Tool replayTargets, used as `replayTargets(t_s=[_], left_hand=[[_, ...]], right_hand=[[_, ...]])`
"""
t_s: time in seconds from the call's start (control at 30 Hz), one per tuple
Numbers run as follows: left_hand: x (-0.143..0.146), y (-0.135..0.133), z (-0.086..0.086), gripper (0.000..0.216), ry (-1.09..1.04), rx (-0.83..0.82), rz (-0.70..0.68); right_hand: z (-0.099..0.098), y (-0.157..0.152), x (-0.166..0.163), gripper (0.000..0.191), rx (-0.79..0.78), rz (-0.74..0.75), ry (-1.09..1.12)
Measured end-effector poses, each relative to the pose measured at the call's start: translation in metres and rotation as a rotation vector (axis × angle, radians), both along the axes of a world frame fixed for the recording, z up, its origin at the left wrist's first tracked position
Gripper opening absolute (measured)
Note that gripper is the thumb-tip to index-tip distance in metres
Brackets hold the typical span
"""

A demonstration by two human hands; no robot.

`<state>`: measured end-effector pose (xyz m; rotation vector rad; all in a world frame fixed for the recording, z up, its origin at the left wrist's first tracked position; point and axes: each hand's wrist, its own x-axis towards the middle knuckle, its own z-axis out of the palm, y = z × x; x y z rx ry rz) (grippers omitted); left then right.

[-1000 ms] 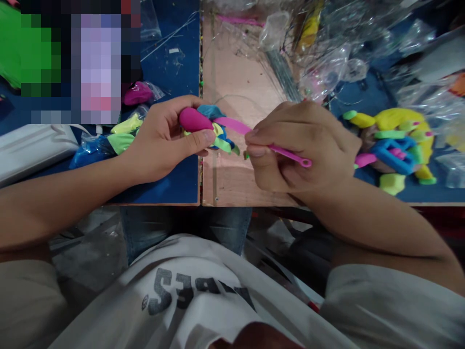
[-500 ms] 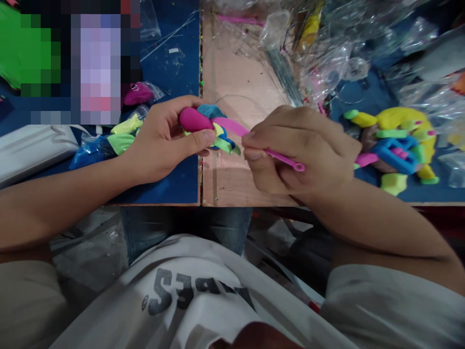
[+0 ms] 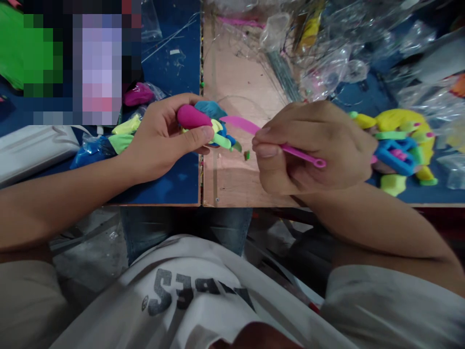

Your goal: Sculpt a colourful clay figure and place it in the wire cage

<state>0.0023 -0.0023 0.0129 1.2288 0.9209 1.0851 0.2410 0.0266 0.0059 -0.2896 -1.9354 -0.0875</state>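
Note:
In my left hand (image 3: 163, 135) is a small modelling clay figure (image 3: 194, 118), with a magenta rounded part, a blue part at the back and yellow and light green strips. My thumb presses on its near side, and the fingers behind it are partly hidden. My right hand (image 3: 314, 148) pinches a pink plastic clay knife (image 3: 241, 124). Its blade points left at the figure, with the tip close by; whether it touches, I cannot tell. The ringed handle end sticks out below my fingers. A small green bit (image 3: 247, 155) shows between the figure and my right hand.
A yellow and blue clay figure (image 3: 399, 140) lies at the right, partly behind my right hand. Grey wires (image 3: 281, 72) and clear plastic packaging (image 3: 330, 68) crowd the back. Bagged blue clay (image 3: 90, 151) and a white box-like device (image 3: 36, 150) are at the left.
My right hand and the clay knife have moved right, drawing the blade back from the clay figure. A green bit now shows beside the figure. My left hand has barely moved.

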Motion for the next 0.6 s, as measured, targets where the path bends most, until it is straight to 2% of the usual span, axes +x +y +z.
replayTargets(t_s=[0.23,0.33,0.47,0.6], left_hand=[[0.001,-0.001,0.003,0.051,-0.008,-0.015,0.007],[0.0,-0.001,0.002,0.051,0.002,-0.006,0.013],[-0.001,0.002,-0.002,0.053,0.005,0.016,-0.007],[-0.002,0.002,-0.003,0.049,-0.03,0.003,-0.004]], right_hand=[[0.004,-0.002,0.01,0.027,-0.081,-0.002,-0.146],[0.003,-0.002,0.008,0.033,-0.103,0.006,-0.101],[-0.006,0.004,0.003,0.042,0.021,-0.033,0.024],[-0.013,0.007,0.002,0.034,-0.031,-0.035,0.059]])
